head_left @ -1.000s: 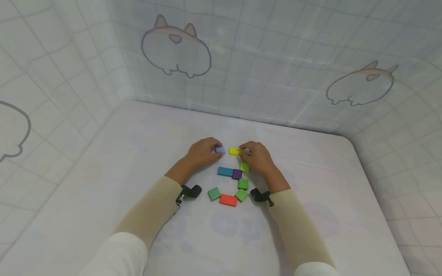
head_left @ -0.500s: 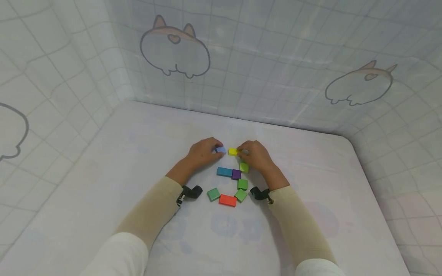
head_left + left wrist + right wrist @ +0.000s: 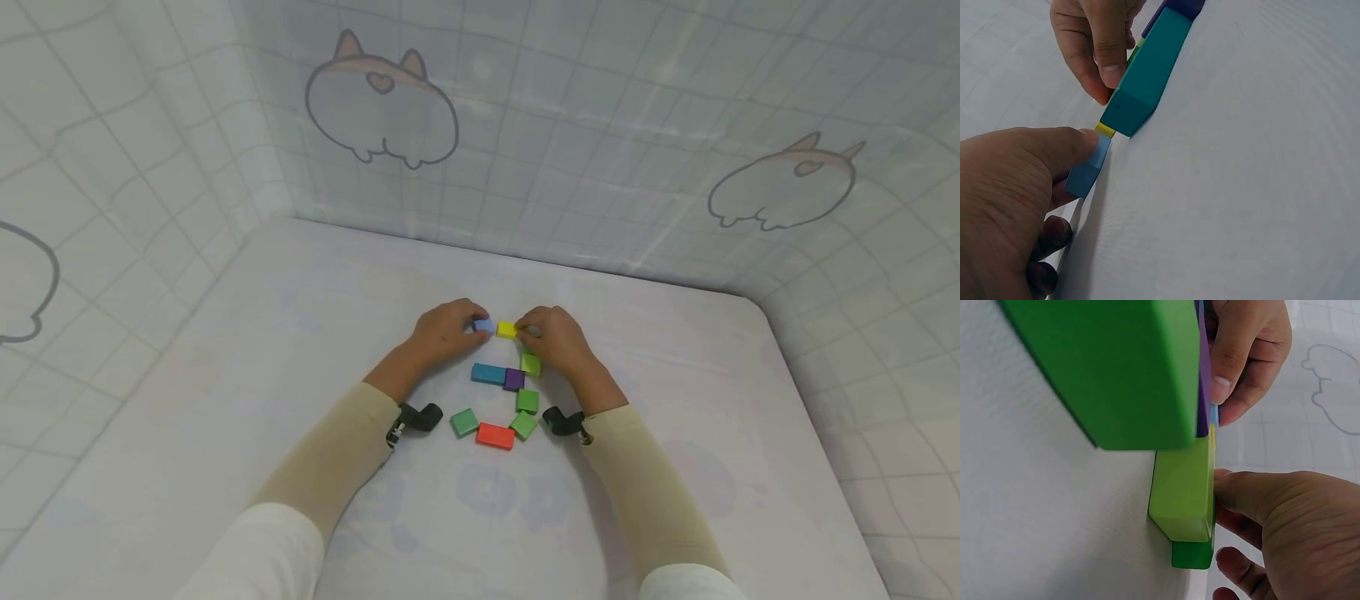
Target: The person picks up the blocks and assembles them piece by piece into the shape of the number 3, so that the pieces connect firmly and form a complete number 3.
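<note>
My left hand (image 3: pixel 446 331) pinches a light blue block (image 3: pixel 483 326) between thumb and fingers, low over the white surface. In the left wrist view, the light blue block (image 3: pixel 1088 165) lies in line with a sliver of yellow. My right hand (image 3: pixel 558 340) has thumb and fingertips on the right end of a yellow block (image 3: pixel 506 330), covering part of it. A small gap separates the two blocks in the head view. Close to the right fingers, the right wrist view shows a light green block (image 3: pixel 1182 487) and a darker green one (image 3: pixel 1192 555) behind it.
Nearer the body lie a light green block (image 3: pixel 531 365), a purple block (image 3: pixel 513 380), a teal block (image 3: pixel 488 373), two green blocks (image 3: pixel 527 401), a red block (image 3: pixel 495 436) and a bluish-green block (image 3: pixel 464 422). Gridded fabric walls (image 3: pixel 525 167) enclose the surface.
My left hand has shifted slightly right with the light blue block, narrowing the gap to the yellow block. My right fingers have moved a little left, covering more of the yellow block.
</note>
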Tool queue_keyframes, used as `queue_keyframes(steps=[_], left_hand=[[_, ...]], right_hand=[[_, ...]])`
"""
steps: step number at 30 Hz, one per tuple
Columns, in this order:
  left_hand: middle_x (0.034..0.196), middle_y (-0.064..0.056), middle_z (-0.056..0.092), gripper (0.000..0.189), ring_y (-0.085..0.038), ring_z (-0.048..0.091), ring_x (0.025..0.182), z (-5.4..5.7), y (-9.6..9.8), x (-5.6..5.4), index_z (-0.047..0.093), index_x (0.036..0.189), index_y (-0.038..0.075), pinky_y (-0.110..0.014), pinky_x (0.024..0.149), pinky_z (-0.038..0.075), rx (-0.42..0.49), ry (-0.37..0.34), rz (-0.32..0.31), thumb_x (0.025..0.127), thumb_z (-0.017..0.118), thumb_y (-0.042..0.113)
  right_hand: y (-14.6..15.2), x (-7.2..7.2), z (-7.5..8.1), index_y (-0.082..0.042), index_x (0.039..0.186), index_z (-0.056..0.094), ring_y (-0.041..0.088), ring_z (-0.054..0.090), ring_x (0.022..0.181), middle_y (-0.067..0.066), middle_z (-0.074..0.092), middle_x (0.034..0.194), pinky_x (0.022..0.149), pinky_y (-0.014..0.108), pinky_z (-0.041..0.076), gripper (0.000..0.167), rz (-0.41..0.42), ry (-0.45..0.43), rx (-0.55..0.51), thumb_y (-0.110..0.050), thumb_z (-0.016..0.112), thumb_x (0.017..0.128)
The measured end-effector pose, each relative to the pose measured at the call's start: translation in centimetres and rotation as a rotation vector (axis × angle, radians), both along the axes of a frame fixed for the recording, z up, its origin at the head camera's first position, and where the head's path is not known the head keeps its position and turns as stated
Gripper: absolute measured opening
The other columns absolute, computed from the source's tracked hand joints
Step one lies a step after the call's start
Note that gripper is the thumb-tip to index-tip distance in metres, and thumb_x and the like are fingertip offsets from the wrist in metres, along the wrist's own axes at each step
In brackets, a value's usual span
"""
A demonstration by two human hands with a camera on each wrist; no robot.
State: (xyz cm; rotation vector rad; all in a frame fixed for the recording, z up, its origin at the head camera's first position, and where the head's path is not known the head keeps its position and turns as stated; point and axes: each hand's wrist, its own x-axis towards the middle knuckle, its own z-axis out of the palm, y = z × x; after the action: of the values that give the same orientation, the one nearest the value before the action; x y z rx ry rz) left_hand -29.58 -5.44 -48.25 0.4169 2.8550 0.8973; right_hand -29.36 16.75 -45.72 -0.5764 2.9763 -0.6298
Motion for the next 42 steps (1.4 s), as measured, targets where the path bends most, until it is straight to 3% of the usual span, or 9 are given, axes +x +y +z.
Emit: queue_keyframes(steps=[31, 37, 42], left_hand=[[0.129, 0.002, 0.062, 0.049, -0.017, 0.056, 0.122, -0.4, 0.7, -0.1, 0.06, 0.133, 0.02, -0.04, 0.103, 0.048, -0.017, 0.005, 0.005, 0.092, 0.068, 0.045], [0.132, 0.003, 0.06, 0.052, -0.017, 0.054, 0.126, -0.4, 0.7, 0.0, 0.058, 0.135, 0.021, -0.04, 0.105, 0.046, -0.021, 0.0, 0.01, 0.091, 0.067, 0.048], [0.133, 0.003, 0.059, 0.053, -0.017, 0.053, 0.127, -0.2, 0.5, 0.0, 0.057, 0.136, 0.021, -0.04, 0.106, 0.045, -0.033, 0.001, -0.001, 0.092, 0.066, 0.048]], right_hand=[[0.4, 0.2, -0.2, -0.013, 0.109, 0.077, 0.025, 0.06, 0.114, 0.004, 0.07, 0.119, 0.1, 0.045, 0.049, 0.018, -0.032, -0.021, -0.097, -0.019, 0.067, 0.095], [1.5, 0.6, -0.3, -0.015, 0.116, 0.073, 0.023, 0.061, 0.107, 0.002, 0.067, 0.124, 0.092, 0.043, 0.053, 0.023, -0.121, -0.049, -0.218, -0.024, 0.06, 0.1], [2.4, 1.5, -0.2, -0.015, 0.117, 0.072, 0.022, 0.059, 0.1, 0.001, 0.067, 0.12, 0.081, 0.039, 0.053, 0.022, -0.145, -0.048, -0.239, -0.022, 0.06, 0.099]])
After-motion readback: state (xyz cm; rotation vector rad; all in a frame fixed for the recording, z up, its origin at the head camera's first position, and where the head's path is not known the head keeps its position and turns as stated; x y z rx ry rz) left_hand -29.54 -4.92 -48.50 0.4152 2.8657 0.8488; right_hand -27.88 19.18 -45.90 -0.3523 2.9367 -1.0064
